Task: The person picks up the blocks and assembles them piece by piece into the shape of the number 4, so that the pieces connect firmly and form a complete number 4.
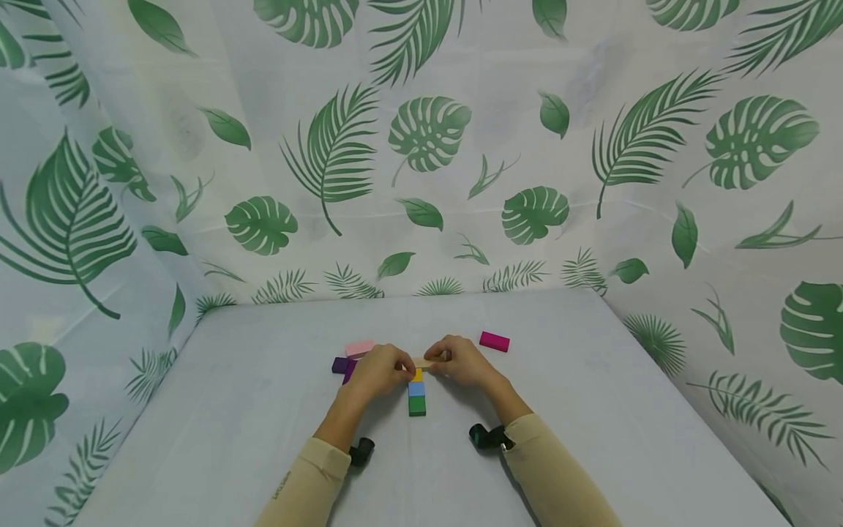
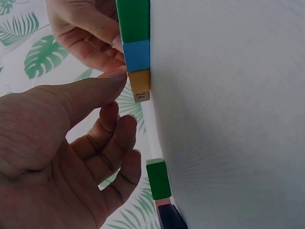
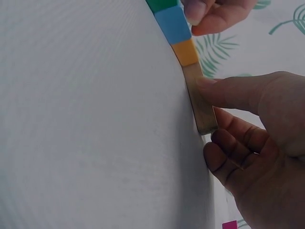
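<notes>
A row of blocks runs away from me: green (image 1: 417,405), light blue (image 1: 416,389) and yellow (image 1: 418,375). A plain wooden block (image 3: 199,98) lies crosswise at its far end. My right hand (image 1: 462,361) pinches the wooden block, thumb on top and fingers curled beside its right part. At the row's left side, my left hand (image 1: 378,371) has its thumb and forefinger tips drawn together at the yellow block's edge. Its other fingers (image 2: 126,136) curl loosely below, and the forefinger is mostly hidden behind the thumb in the left wrist view.
Left of the row lie a pink block (image 1: 359,348), dark purple blocks (image 1: 339,365) and another green block (image 2: 158,179), which the left hand hides in the head view. A magenta block (image 1: 495,342) lies at the right. Leaf-print cloth (image 1: 421,212) surrounds the white table (image 1: 217,410).
</notes>
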Demonstrator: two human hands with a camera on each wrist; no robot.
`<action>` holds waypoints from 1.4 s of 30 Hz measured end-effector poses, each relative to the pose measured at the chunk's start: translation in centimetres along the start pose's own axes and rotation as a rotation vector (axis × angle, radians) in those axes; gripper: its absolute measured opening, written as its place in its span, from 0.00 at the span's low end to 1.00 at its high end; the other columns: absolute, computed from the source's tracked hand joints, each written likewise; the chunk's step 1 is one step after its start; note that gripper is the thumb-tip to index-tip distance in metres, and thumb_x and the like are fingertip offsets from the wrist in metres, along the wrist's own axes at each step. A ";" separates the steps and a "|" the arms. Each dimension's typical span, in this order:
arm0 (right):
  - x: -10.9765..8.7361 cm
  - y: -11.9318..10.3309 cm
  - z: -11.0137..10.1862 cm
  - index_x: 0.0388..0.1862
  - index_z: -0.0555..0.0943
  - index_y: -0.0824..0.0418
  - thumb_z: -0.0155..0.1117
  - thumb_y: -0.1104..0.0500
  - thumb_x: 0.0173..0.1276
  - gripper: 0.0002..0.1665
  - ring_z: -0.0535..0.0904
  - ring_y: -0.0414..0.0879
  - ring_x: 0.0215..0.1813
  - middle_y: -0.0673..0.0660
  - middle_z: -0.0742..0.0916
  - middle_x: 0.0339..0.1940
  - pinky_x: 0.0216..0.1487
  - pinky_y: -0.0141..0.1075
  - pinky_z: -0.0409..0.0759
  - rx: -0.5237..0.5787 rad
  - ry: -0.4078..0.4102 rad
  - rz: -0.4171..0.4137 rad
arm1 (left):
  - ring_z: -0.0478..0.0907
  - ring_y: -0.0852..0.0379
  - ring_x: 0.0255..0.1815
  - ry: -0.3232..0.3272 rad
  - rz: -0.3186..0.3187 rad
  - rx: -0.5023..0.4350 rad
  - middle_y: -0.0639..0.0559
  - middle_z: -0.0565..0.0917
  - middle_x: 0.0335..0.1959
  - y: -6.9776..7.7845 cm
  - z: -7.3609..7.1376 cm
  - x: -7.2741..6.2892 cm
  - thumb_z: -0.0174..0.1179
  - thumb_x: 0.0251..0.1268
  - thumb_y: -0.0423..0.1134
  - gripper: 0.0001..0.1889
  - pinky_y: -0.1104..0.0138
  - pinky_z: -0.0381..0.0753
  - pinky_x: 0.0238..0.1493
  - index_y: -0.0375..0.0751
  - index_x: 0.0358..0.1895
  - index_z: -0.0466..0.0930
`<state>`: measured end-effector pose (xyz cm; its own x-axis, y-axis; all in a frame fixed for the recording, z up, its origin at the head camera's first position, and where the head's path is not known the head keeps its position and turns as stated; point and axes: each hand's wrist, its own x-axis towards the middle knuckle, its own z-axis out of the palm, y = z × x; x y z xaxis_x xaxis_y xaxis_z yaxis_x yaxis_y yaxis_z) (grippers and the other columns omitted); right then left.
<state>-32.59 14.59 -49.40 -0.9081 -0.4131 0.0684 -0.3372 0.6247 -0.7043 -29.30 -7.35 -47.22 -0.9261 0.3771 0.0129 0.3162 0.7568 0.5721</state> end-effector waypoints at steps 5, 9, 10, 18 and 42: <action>0.0 -0.1 0.0 0.48 0.91 0.54 0.75 0.61 0.67 0.11 0.75 0.45 0.41 0.50 0.87 0.41 0.41 0.37 0.76 0.005 -0.007 -0.017 | 0.73 0.58 0.32 0.006 0.007 0.001 0.58 0.82 0.28 0.0 0.0 0.0 0.69 0.69 0.35 0.04 0.68 0.72 0.32 0.49 0.37 0.92; 0.0 -0.1 0.1 0.48 0.91 0.55 0.75 0.62 0.67 0.12 0.75 0.45 0.41 0.50 0.87 0.42 0.41 0.37 0.76 -0.004 -0.006 -0.017 | 0.73 0.58 0.31 0.007 0.009 -0.003 0.58 0.81 0.28 0.0 0.0 -0.1 0.69 0.68 0.35 0.04 0.69 0.72 0.31 0.48 0.37 0.92; 0.0 -0.1 0.2 0.49 0.91 0.55 0.75 0.62 0.67 0.12 0.75 0.45 0.41 0.50 0.87 0.42 0.41 0.37 0.76 -0.002 -0.007 -0.015 | 0.73 0.58 0.31 0.006 0.007 -0.005 0.58 0.81 0.28 0.1 0.0 -0.1 0.69 0.68 0.35 0.04 0.69 0.72 0.31 0.48 0.37 0.92; -0.1 -0.3 0.1 0.49 0.90 0.55 0.75 0.63 0.66 0.12 0.75 0.45 0.40 0.51 0.87 0.42 0.41 0.36 0.76 -0.010 -0.011 -0.035 | 0.73 0.58 0.31 0.007 0.012 -0.008 0.58 0.82 0.28 0.1 -0.1 -0.2 0.69 0.68 0.35 0.04 0.68 0.72 0.31 0.48 0.37 0.92; -0.1 -0.4 0.3 0.49 0.91 0.54 0.75 0.63 0.67 0.13 0.76 0.45 0.40 0.50 0.87 0.43 0.42 0.38 0.76 -0.011 -0.011 -0.019 | 0.72 0.59 0.31 0.022 0.069 0.024 0.57 0.83 0.29 0.0 -0.1 -0.1 0.69 0.67 0.33 0.04 0.69 0.72 0.31 0.46 0.36 0.92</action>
<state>-32.30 14.16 -49.29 -0.8988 -0.4319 0.0743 -0.3572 0.6236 -0.6954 -29.22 -7.45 -47.13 -0.9060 0.4175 0.0695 0.3842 0.7421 0.5492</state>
